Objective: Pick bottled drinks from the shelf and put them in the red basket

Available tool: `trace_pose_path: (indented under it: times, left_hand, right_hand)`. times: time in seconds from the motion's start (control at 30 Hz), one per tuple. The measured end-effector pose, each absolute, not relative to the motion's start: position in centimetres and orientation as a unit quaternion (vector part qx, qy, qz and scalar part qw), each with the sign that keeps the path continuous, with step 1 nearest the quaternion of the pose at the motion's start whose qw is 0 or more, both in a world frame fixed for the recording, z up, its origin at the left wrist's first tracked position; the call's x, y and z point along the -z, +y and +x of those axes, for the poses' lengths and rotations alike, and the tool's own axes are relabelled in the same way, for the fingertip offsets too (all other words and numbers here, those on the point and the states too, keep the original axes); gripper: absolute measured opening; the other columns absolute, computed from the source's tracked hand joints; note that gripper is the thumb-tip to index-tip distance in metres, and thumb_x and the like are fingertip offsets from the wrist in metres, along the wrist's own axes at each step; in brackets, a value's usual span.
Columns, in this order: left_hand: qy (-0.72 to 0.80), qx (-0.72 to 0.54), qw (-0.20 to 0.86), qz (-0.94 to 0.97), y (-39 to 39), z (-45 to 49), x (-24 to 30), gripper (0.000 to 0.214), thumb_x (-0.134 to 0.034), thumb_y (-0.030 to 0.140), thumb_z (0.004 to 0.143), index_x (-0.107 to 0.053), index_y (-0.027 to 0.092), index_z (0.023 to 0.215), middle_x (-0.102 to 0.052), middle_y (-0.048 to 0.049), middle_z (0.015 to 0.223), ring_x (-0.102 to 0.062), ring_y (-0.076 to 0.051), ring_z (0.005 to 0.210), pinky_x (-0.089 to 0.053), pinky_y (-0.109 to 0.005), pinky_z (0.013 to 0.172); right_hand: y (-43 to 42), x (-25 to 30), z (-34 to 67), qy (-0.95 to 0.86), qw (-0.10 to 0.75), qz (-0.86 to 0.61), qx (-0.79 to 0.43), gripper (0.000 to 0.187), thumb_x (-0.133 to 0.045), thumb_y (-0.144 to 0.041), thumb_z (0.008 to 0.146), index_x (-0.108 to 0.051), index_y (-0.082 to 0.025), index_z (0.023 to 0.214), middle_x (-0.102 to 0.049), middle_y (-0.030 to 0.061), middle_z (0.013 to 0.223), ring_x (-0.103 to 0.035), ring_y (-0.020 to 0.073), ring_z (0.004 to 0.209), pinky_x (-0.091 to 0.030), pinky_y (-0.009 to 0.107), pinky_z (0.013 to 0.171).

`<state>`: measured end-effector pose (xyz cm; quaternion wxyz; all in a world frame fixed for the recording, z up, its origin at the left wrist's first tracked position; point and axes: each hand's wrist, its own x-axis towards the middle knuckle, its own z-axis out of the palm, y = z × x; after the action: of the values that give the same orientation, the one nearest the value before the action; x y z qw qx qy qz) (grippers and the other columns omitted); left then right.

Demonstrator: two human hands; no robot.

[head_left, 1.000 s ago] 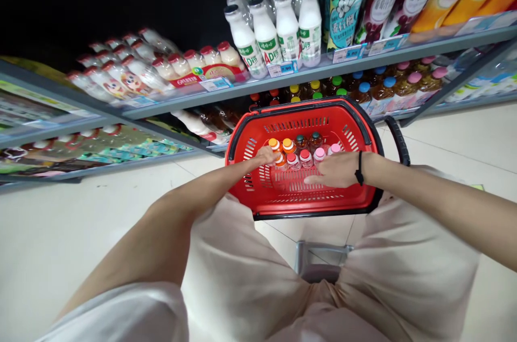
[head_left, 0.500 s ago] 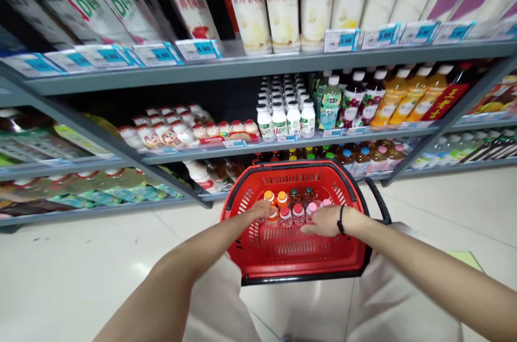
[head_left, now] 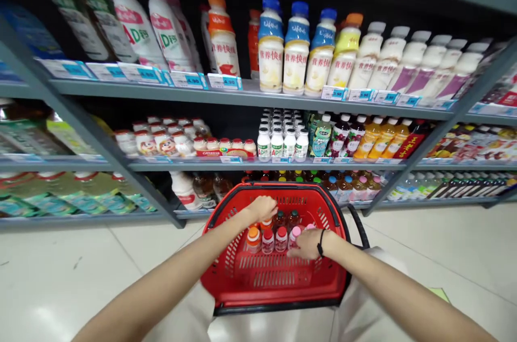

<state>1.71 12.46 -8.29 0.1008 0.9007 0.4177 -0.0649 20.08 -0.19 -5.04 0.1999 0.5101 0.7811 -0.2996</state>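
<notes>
Head | pink-capped bottle (head_left: pixel 294 237): just beside right hand (head_left: pixel 307 244), inside red basket (head_left: pixel 278 298)

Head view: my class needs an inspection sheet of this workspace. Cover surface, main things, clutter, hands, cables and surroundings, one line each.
Surface: slotted red basket; what supports it cannot be told.
Main things: orange-capped bottles, red-capped bottles, pink-capped bottles and green-capped bottles, all in the basket.
Clutter: yellow-green patch on the floor, nature unclear.
Hands: left hand curled above the rear orange caps; right hand at the pink-capped bottles; both grips unclear.
Cables: nothing seen.
Surroundings: shelves of bottled drinks with price tags; pale tiled floor.
</notes>
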Motion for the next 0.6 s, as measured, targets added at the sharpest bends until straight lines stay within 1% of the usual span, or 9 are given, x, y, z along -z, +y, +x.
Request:
trace_pose_path:
  times: [0.1,0.2,0.27,0.33,0.37,0.4,0.47,0.53,0.6]
  left_hand:
    - [0.370,-0.055,0.057,0.926,13.4,3.1,2.1,0.026,-0.049,0.025,0.103,-0.067,0.015,0.088,-0.070,-0.0113,0.086,-0.064,-0.021,0.075,-0.050,-0.036,0.078]
    - [0.357,-0.182,-0.002,0.916,15.0,4.6,-5.7,0.032,-0.036,0.025,0.106,-0.063,0.015,0.094,-0.068,-0.0131,0.093,-0.062,-0.022,0.085,-0.048,-0.037,0.086]
    - [0.361,-0.274,-0.050,0.890,16.6,5.8,-11.2,0.027,-0.036,0.025,0.105,-0.061,0.016,0.099,-0.066,-0.0153,0.102,-0.060,-0.026,0.099,-0.046,-0.042,0.097]
    - [0.341,-0.447,-0.118,0.819,18.8,6.8,-16.2,0.012,-0.051,0.023,0.100,-0.060,0.017,0.106,-0.065,-0.0168,0.114,-0.057,-0.029,0.111,-0.044,-0.045,0.102]
    - [0.336,-0.497,-0.140,0.788,20.2,7.2,-18.5,0.018,-0.061,0.023,0.095,-0.058,0.017,0.113,-0.061,-0.0183,0.124,-0.053,-0.031,0.121,-0.041,-0.048,0.108]
    - [0.338,-0.525,-0.142,0.768,21.6,7.6,-20.5,0.033,-0.070,0.024,0.090,-0.056,0.018,0.119,-0.058,-0.0186,0.133,-0.049,-0.032,0.129,-0.037,-0.049,0.113]
    - [0.358,-0.541,-0.105,0.753,24.7,8.0,-23.7,0.055,-0.082,0.027,0.083,-0.051,0.017,0.127,-0.053,-0.0185,0.141,-0.044,-0.031,0.137,-0.031,-0.048,0.119]
    - [0.393,-0.524,-0.061,0.753,27.4,8.2,-25.6,0.073,-0.084,0.035,0.081,-0.043,0.010,0.135,-0.051,-0.0218,0.144,-0.043,-0.030,0.140,-0.028,-0.049,0.121]
    - [0.383,-0.479,-0.033,0.789,29.1,8.2,-26.3,0.080,-0.081,0.041,0.084,-0.036,0.004,0.139,-0.052,-0.0267,0.143,-0.044,-0.033,0.140,-0.030,-0.055,0.119]
  right_hand:
    - [-0.3,4.5,19.6,0.787,0.206,0.505,0.288,0.071,-0.051,-0.067,0.097,-0.076,-0.007,0.126,-0.068,0.0310,0.135,-0.070,0.0430,0.122,-0.057,0.055,0.100]
    - [-0.2,4.1,19.7,0.796,0.194,0.495,0.290,0.064,-0.054,-0.070,0.092,-0.079,-0.019,0.121,-0.072,0.0242,0.132,-0.073,0.0416,0.117,-0.060,0.052,0.095]
    - [-0.2,3.9,20.1,0.803,0.181,0.487,0.292,0.054,-0.056,-0.071,0.090,-0.082,-0.030,0.112,-0.078,0.0159,0.124,-0.075,0.0396,0.113,-0.061,0.048,0.091]
    - [-0.3,3.8,20.4,0.808,0.169,0.484,0.291,0.048,-0.056,-0.072,0.088,-0.082,-0.036,0.106,-0.081,0.0113,0.118,-0.076,0.0389,0.111,-0.062,0.047,0.088]
    - [-0.4,3.8,20.6,0.808,0.166,0.485,0.290,0.049,-0.057,-0.071,0.087,-0.082,-0.035,0.107,-0.081,0.0121,0.117,-0.076,0.0395,0.111,-0.062,0.047,0.087]
    - [-0.5,3.8,20.7,0.809,0.166,0.485,0.289,0.050,-0.058,-0.070,0.087,-0.082,-0.032,0.109,-0.080,0.0143,0.118,-0.076,0.0401,0.111,-0.062,0.048,0.087]
    - [-0.6,4.0,20.9,0.807,0.167,0.488,0.285,0.055,-0.060,-0.065,0.088,-0.081,-0.023,0.116,-0.077,0.0208,0.124,-0.075,0.0409,0.112,-0.061,0.048,0.091]
    - [-0.7,4.2,21.0,0.806,0.171,0.491,0.283,0.056,-0.061,-0.060,0.089,-0.079,-0.016,0.120,-0.073,0.0251,0.131,-0.074,0.0403,0.115,-0.060,0.048,0.095]
    - [-0.8,4.4,20.9,0.805,0.171,0.494,0.281,0.055,-0.062,-0.056,0.090,-0.079,-0.013,0.121,-0.071,0.0265,0.132,-0.074,0.0395,0.117,-0.060,0.048,0.097]
